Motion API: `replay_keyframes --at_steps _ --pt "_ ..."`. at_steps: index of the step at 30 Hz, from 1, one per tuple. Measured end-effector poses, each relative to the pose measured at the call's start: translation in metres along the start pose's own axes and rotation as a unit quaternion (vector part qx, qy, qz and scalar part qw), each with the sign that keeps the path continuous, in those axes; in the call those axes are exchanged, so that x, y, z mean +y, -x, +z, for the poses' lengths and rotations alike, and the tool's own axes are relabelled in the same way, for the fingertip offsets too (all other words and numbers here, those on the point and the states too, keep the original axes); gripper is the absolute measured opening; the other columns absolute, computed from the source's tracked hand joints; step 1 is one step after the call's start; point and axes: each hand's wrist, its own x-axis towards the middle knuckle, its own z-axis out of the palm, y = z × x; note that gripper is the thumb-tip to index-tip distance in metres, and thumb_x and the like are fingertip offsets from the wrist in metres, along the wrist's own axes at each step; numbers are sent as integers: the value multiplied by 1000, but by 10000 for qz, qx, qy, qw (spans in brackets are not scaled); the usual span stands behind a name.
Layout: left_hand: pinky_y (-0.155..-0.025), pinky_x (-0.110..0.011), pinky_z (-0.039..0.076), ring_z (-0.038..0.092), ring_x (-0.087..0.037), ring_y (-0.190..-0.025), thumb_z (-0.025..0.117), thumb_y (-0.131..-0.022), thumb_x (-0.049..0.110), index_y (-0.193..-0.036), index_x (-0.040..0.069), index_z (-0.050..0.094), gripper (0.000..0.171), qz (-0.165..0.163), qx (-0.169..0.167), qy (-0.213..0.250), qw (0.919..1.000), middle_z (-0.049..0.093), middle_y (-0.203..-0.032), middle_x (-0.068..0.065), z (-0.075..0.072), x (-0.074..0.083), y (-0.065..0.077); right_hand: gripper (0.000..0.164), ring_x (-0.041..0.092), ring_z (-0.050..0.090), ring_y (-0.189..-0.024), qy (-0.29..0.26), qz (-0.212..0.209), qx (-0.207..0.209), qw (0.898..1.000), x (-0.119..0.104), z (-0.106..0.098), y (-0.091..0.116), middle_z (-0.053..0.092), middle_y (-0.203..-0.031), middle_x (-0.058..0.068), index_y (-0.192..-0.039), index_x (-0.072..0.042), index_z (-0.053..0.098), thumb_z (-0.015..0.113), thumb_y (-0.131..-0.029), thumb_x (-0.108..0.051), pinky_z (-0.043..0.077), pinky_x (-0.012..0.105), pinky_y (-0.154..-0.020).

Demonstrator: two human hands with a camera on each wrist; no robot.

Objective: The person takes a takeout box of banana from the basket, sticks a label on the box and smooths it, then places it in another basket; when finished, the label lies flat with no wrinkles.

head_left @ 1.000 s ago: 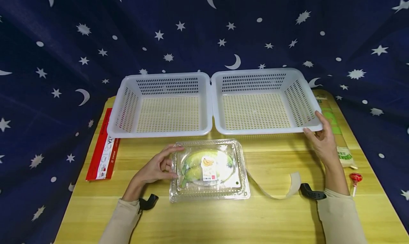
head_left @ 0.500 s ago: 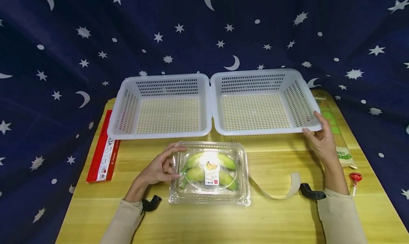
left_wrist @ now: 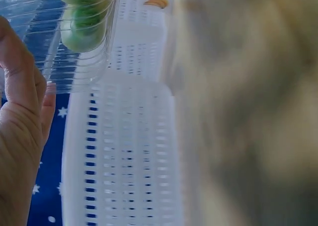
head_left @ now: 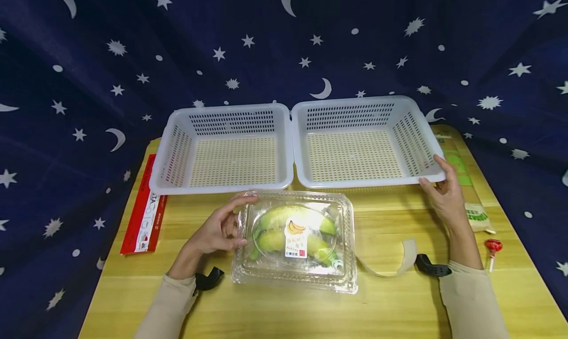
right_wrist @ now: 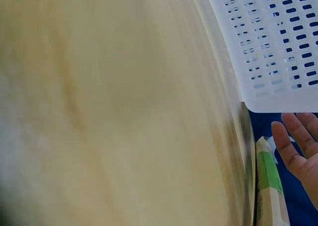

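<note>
My left hand (head_left: 217,230) grips the left edge of a clear plastic clamshell box (head_left: 306,276), thumb on the lid near the front and a finger at the back corner. Inside lie green-yellow bananas (head_left: 270,240); a white label (head_left: 295,239) with a banana picture is on the lid. From below, the left wrist view shows the box's ribbed side (left_wrist: 84,67) over the baskets. My right hand (head_left: 445,196) is at the front right corner of the right white basket (head_left: 352,156), thumb by the front rim. Its fingertips (right_wrist: 278,131) look straight in the right wrist view.
A second white basket (head_left: 235,161) stands to the left, side by side with the first. A red packet (head_left: 142,220) lies at far left. At right are a brown and green packet (head_left: 477,208) and a red lollipop (head_left: 493,246). A beige strip (head_left: 407,260) curls beside the box.
The clamshell box has come up toward the camera in my left hand, looking larger, with its right end swung slightly nearer to me. My right hand has stayed at the basket corner.
</note>
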Motion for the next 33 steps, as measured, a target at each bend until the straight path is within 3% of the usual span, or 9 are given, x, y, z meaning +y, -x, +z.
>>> replay_keyframes --at_steps 5,8,11,13,19,24,27,33 --pt "-42 -21 51 53 -9 -47 62 -74 -21 -150 -3 27 86 48 31 -110 9999 21 -151 -6 -1 15 -13 66 11 49 -117 68 -6 10 10000 0 -1 0 40 -137 5 -149 -8 37 54 -90 17 48 5 -82" --pt "-44 -16 51 50 -7 -45 61 -72 -21 -150 6 33 87 19 162 -230 9996 21 -150 -5 -2 22 -22 66 12 48 -118 86 17 14 10000 0 -1 0 39 -138 4 -149 -8 38 54 -90 16 48 5 -83" --pt "-40 -16 47 44 -7 -42 59 -70 -21 -149 10 36 88 19 280 -373 9989 22 -149 -5 -6 27 -34 65 13 47 -120 132 42 34 9999 0 -2 0 39 -139 4 -149 -8 38 54 -90 15 48 5 -83" --pt "-38 -17 46 41 -7 -41 60 -69 -21 -149 7 36 88 76 341 -466 9983 25 -150 -5 -10 28 -44 65 13 46 -120 177 76 58 9998 0 -3 0 38 -140 3 -149 -8 38 55 -90 14 47 5 -83" --pt "-43 -19 51 48 -4 -43 65 -71 -16 -148 -2 31 86 35 550 -699 9960 33 -151 -12 -23 33 -76 65 11 46 -119 278 175 72 9994 0 -4 0 36 -142 2 -150 -10 37 56 -92 11 47 5 -82" --pt "-51 -20 55 57 -7 -57 63 -70 -18 -149 -3 27 88 -157 777 -599 9951 28 -152 -17 -31 36 -107 64 10 47 -117 287 124 105 9995 0 -4 1 38 -138 2 -149 -10 38 56 -91 11 47 4 -82" --pt "-48 -22 54 59 -12 -66 62 -71 -20 -149 -4 27 87 -237 933 -679 9930 27 -152 -18 -36 37 -123 64 9 48 -116 287 133 108 9994 -1 -3 2 40 -136 1 -149 -10 38 57 -91 11 47 5 -82" --pt "-46 -28 54 58 -15 -65 64 -76 -19 -150 1 30 85 -318 1033 -872 9903 24 -154 -22 -47 41 -154 65 10 48 -117 186 79 50 9998 0 -2 2 40 -136 2 -149 -9 37 56 -91 13 47 5 -82"
